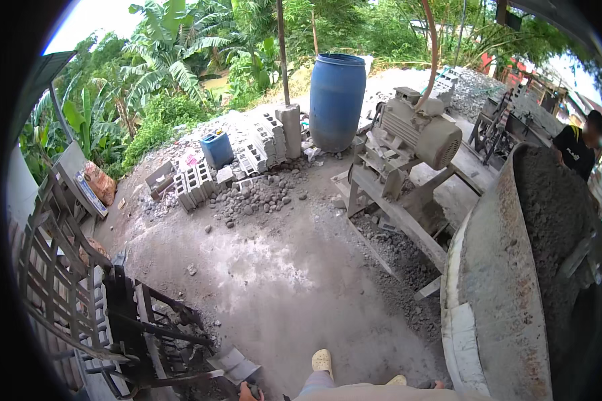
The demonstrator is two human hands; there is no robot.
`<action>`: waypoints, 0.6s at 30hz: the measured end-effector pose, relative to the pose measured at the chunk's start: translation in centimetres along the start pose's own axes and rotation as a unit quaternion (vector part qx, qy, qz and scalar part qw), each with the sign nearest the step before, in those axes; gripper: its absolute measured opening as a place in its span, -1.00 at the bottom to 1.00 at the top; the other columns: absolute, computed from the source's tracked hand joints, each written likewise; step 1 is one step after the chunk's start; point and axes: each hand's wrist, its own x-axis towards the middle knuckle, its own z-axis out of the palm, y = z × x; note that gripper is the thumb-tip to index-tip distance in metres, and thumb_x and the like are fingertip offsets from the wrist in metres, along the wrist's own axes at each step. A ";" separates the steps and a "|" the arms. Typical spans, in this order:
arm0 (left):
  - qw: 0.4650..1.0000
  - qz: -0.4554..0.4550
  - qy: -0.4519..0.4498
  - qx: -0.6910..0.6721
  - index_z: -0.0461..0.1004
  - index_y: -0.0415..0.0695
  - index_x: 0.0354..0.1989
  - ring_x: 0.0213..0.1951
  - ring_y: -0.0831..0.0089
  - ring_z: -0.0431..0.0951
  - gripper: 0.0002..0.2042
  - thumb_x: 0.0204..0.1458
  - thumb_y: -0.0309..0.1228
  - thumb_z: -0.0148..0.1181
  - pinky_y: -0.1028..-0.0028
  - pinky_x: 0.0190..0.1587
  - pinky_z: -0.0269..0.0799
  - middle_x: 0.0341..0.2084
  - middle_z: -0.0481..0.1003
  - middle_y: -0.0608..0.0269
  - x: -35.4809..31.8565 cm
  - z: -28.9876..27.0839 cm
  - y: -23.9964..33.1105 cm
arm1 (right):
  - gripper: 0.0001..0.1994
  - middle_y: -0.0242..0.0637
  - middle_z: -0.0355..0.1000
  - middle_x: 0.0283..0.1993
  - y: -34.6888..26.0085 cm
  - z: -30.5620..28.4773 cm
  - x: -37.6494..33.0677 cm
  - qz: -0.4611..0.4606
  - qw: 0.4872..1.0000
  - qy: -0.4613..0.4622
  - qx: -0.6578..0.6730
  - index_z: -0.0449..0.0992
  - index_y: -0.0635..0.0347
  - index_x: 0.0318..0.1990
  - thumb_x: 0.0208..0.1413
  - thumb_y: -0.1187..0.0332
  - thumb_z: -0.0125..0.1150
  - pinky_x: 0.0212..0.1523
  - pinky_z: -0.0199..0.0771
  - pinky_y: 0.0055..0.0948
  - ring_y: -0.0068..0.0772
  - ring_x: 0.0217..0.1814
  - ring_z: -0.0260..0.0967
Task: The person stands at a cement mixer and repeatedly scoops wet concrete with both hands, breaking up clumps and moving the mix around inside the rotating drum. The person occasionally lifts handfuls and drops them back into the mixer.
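Observation:
At the lower edge, only a small part of my left hand (248, 393) shows, low and beside a grey metal shovel-like blade (235, 365). Whether it touches the blade I cannot tell. My right hand (439, 385) barely comes into view at the lower edge, left of a big round mixing drum or pan (495, 287); its fingers are mostly cut off. Dark grey mix (552, 200) lies inside that pan. A dark metal block-moulding frame (130, 321) with long bars stands to my left, near the blade. A pale clog (322, 361) is on my foot on the dusty ground.
Ahead on the right, a motor (418, 127) sits on a metal stand (394, 207). Farther off are a blue barrel (338, 100), a blue jerrycan (217, 150), hollow blocks (194, 186) and loose stones (251, 197). Another person (575, 150) bends beyond the pan.

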 end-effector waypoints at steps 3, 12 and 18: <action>0.998 0.007 0.056 -0.015 0.35 0.02 -0.50 -0.49 0.33 0.39 -0.70 -0.25 -0.03 0.12 0.44 -0.53 0.39 -0.54 0.35 0.30 0.1 -4.6 1.7 | -0.66 -0.34 0.24 -0.07 0.8 0.5 -0.7 -0.044 0.997 0.062 -0.002 0.29 -0.04 -0.15 -0.08 0.12 0.16 0.04 0.19 -0.02 -0.31 0.02 0.12; 0.904 0.087 -0.416 -0.042 0.42 -0.02 -0.49 -0.50 0.27 0.41 -0.73 -0.12 -0.07 0.08 0.37 -0.51 0.47 -0.60 0.39 0.30 -12.0 22.0 4.5 | -0.56 -0.31 0.25 0.09 19.5 46.0 -16.5 0.127 0.941 -0.288 -0.127 0.29 -0.03 0.09 0.05 0.09 0.01 -0.01 0.34 -0.04 -0.25 0.06 0.25; 0.471 0.239 -0.849 0.033 -0.73 0.05 0.24 0.31 -0.10 -0.36 0.12 -0.19 0.35 -0.04 -0.25 0.19 -0.27 0.30 -0.58 0.12 -67.3 27.1 2.1 | -0.12 -0.19 -0.47 0.42 21.8 61.8 -64.7 -0.090 0.691 -0.695 -0.176 -0.35 -0.11 0.34 0.00 -0.26 -0.10 0.26 -0.46 0.19 0.16 0.41 -0.38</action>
